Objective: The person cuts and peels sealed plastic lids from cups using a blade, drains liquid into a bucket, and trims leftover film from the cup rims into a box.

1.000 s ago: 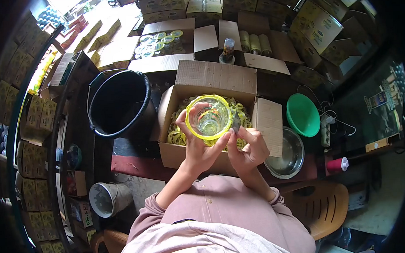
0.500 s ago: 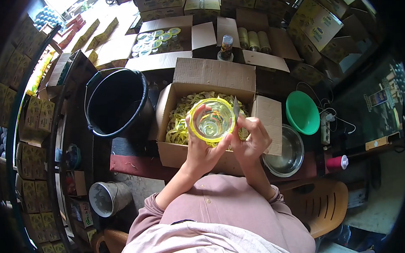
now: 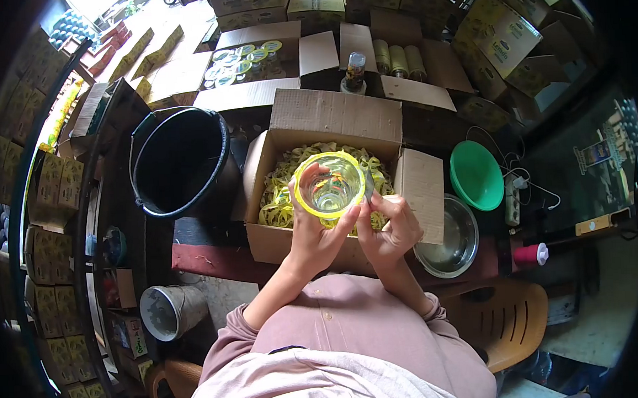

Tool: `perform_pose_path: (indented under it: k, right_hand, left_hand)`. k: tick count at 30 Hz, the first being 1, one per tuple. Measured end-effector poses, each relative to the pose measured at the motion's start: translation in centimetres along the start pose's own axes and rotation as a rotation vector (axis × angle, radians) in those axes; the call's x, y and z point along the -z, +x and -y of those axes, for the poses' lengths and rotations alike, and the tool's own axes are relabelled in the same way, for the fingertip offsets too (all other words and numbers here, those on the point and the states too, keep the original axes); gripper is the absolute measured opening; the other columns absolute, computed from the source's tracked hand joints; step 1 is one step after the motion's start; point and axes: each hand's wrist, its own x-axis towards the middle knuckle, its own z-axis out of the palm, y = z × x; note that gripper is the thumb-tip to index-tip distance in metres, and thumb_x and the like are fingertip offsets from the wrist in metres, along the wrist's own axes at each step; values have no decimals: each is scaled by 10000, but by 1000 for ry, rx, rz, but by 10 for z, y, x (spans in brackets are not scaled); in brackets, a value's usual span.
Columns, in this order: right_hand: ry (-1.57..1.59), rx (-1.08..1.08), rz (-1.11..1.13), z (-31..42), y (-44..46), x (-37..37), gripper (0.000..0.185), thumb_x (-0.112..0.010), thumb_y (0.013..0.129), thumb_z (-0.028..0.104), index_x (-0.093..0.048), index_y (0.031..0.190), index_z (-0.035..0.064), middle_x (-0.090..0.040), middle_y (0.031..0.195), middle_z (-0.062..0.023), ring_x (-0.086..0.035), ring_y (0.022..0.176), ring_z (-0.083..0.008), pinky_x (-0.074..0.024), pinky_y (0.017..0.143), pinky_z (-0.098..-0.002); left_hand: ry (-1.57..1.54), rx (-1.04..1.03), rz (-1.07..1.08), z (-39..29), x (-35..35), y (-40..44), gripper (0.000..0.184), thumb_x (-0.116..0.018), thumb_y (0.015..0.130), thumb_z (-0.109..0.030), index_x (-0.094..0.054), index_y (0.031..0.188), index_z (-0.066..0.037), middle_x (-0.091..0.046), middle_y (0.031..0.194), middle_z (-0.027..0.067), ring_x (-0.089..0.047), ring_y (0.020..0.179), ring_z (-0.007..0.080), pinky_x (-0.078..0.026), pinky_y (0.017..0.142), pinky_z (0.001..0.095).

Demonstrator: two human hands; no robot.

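A clear plastic cup (image 3: 330, 186) with a yellow rim faces up toward the camera, above an open cardboard box (image 3: 337, 116). My left hand (image 3: 313, 231) is wrapped round the cup's left side and underside. Between the fingers of my right hand (image 3: 390, 228) is a small grey blade (image 3: 369, 185), its tip at the cup's right rim. The fingers hide its lower part. Yellow-green strips (image 3: 276, 201) fill the box below the cup.
Left of the box stands a black bucket (image 3: 181, 162). A green bowl (image 3: 477, 176) and a metal bowl (image 3: 449, 237) lie to the right, near a pink thread spool (image 3: 531, 255). Behind are a jar (image 3: 354, 73) and a carton of lidded cups (image 3: 245, 63).
The blade stood upright beside the rim half a second ago; now it is lower, against the rim. My right hand has shifted slightly, and the cup remains in my left hand.
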Motion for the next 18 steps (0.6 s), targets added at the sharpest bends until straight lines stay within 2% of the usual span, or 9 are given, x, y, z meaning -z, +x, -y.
perform_pose_path:
  k: [14, 18]
  right_hand:
    - [17, -10, 39, -9, 3, -2, 231, -653, 646, -67, -618, 857, 21, -575, 663, -68, -579, 582, -174, -476, 541, -268]
    - [28, 11, 64, -15, 9, -2, 235, -661, 638, -69, -631, 850, 29, -568, 656, -60, -564, 565, -162, -464, 521, -260]
  left_hand:
    - [90, -5, 30, 3, 4, 1, 680, -686, 716, -133, -255, 1215, 35, -378, 1121, 178, -443, 1051, 259, -376, 891, 345]
    - [216, -73, 78, 0, 7, 2, 682, -695, 701, -137, -273, 1205, 42, -376, 1105, 174, -447, 1041, 271, -382, 883, 347]
